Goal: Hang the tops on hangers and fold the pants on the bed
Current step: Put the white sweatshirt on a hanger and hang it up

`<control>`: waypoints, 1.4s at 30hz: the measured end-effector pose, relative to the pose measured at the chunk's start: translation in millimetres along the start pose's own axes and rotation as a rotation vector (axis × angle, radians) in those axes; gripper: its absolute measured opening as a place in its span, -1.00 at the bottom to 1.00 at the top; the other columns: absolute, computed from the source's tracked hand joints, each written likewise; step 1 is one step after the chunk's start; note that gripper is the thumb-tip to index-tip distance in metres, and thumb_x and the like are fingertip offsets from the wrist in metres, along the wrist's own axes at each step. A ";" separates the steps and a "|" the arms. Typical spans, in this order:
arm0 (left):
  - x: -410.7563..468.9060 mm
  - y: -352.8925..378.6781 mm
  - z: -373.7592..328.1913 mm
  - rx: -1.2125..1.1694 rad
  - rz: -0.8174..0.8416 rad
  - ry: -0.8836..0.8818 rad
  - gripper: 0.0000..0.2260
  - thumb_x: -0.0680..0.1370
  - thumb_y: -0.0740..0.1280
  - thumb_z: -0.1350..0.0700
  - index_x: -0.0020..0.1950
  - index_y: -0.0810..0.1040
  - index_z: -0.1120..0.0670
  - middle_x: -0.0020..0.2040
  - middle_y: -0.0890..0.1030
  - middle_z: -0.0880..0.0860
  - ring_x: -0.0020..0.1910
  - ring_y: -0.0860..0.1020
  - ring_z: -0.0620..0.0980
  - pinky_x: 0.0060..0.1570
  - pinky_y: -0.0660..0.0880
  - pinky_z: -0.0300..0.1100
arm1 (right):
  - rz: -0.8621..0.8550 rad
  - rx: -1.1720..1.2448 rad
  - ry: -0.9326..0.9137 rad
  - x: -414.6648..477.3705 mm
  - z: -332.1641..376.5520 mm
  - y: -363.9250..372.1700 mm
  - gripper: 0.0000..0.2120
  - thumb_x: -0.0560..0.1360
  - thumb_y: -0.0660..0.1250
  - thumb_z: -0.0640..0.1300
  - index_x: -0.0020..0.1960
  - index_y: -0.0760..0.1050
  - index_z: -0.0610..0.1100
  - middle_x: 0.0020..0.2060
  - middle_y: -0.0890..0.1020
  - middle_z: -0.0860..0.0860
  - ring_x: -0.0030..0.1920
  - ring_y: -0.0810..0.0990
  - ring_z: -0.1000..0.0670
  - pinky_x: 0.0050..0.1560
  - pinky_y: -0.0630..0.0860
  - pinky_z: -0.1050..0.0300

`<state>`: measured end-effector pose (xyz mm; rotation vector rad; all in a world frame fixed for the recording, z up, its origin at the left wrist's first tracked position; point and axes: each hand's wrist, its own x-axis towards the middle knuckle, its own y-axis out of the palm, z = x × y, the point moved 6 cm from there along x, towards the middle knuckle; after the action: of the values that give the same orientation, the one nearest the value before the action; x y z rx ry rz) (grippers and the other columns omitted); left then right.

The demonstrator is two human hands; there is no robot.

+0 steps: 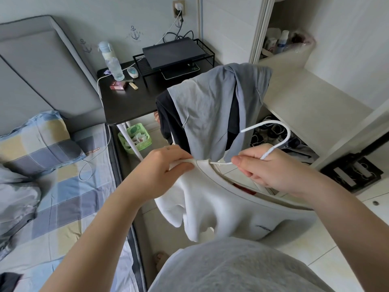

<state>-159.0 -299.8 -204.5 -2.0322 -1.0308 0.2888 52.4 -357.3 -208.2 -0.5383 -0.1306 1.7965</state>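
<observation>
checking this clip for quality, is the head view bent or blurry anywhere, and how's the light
Head view: wide-angle distortion bows the wardrobe frame and the bed edge; light is soft and even, no glare, only faint shadows; left hand, right hand, white top and hanger look sharp.

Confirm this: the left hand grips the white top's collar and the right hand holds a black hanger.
Wrong on the colour: the hanger is white, not black, as the head view shows. The left hand does grip the white top at its collar, and the right hand holds that hanger.
</observation>
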 end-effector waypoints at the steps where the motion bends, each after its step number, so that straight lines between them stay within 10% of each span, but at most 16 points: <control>1: 2.1 1.9 -2.3 -0.014 0.008 -0.004 -0.91 0.60 0.38 0.19 0.04 0.68 0.09 -0.14 0.57 -0.18 -0.09 0.53 -0.21 -0.07 0.38 -0.43 | -0.015 -0.025 -0.009 0.9 0.6 -0.9 -0.57 0.62 0.26 0.00 -0.39 0.32 -0.08 -0.50 0.19 0.01 -0.50 0.12 0.04 -0.50 0.10 0.25; 10: 1.1 0.4 1.5 -0.201 -0.261 -0.059 -0.86 0.51 0.47 0.26 -0.09 0.70 0.01 -0.22 0.55 -0.21 -0.19 0.52 -0.19 -0.11 0.36 -0.44 | -0.095 0.012 -0.125 -0.3 -1.9 -18.0 -0.93 0.49 0.48 -0.12 -0.15 0.62 0.00 -0.37 0.47 -0.11 -0.37 0.43 0.00 -0.30 0.37 0.14; 14: -3.3 -20.5 19.1 -0.234 -0.369 -0.109 -0.73 0.49 0.47 0.28 -0.12 0.62 -0.13 -0.18 0.60 -0.20 -0.17 0.53 -0.25 -0.11 0.37 -0.46 | -0.150 -0.142 -0.062 0.4 -37.7 -44.4 -0.66 0.41 0.56 -0.13 0.11 0.59 0.11 -0.01 0.67 0.12 0.09 0.62 0.13 0.16 0.49 0.22; 17: -6.2 -33.5 34.3 -0.237 -0.416 -0.179 -0.75 0.49 0.48 0.28 -0.15 0.63 -0.10 -0.20 0.61 -0.16 -0.17 0.53 -0.25 -0.10 0.38 -0.43 | -0.046 -0.159 0.150 -1.6 -77.7 -58.8 -0.70 0.42 0.55 -0.15 0.07 0.60 0.12 0.01 0.69 0.18 0.07 0.62 0.26 0.09 0.48 0.37; 22: -12.1 -45.8 50.9 -0.213 -0.479 -0.257 -0.79 0.49 0.48 0.27 -0.15 0.64 -0.05 -0.25 0.62 -0.19 -0.26 0.50 -0.31 -0.19 0.37 -0.49 | 0.125 -0.286 0.382 3.2 -150.3 -73.4 -0.46 0.20 0.57 0.07 0.16 0.62 0.03 0.01 0.73 0.10 0.08 0.69 0.04 0.30 0.51 -0.11; 32: -29.1 -61.7 66.9 -0.080 -0.444 -0.314 -0.85 0.51 0.46 0.27 -0.07 0.64 0.02 -0.26 0.59 -0.10 -0.30 0.48 -0.31 -0.26 0.35 -0.51 | -0.422 -0.287 0.016 18.0 -106.9 -86.1 -0.80 0.51 0.40 -0.23 -0.25 0.54 -0.01 -0.38 0.59 0.07 -0.32 0.52 -0.04 -0.24 0.38 0.09; 38: -29.2 -64.9 72.8 -0.014 -0.376 -0.335 -0.90 0.49 0.49 0.23 -0.07 0.68 0.05 -0.24 0.57 -0.17 -0.29 0.47 -0.30 -0.25 0.31 -0.52 | -0.643 -0.133 -0.069 15.2 -69.3 -92.2 -0.95 0.54 0.36 -0.23 -0.04 0.59 -0.15 -0.21 0.64 -0.09 -0.24 0.52 0.00 -0.16 0.42 0.11; 42: -24.3 -54.9 67.7 -0.051 -0.379 -0.313 -0.93 0.50 0.48 0.24 -0.07 0.68 0.09 -0.22 0.58 -0.05 -0.29 0.48 -0.26 -0.25 0.35 -0.47 | -0.503 -0.232 -0.213 14.9 -38.2 -76.7 -0.97 0.56 0.33 -0.20 -0.05 0.54 -0.14 -0.14 0.58 -0.01 -0.18 0.52 0.08 -0.10 0.42 0.15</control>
<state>-240.9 -261.7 -209.8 -1.8218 -1.6027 0.3887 133.5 -327.6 -218.9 -0.4276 -0.5771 1.3459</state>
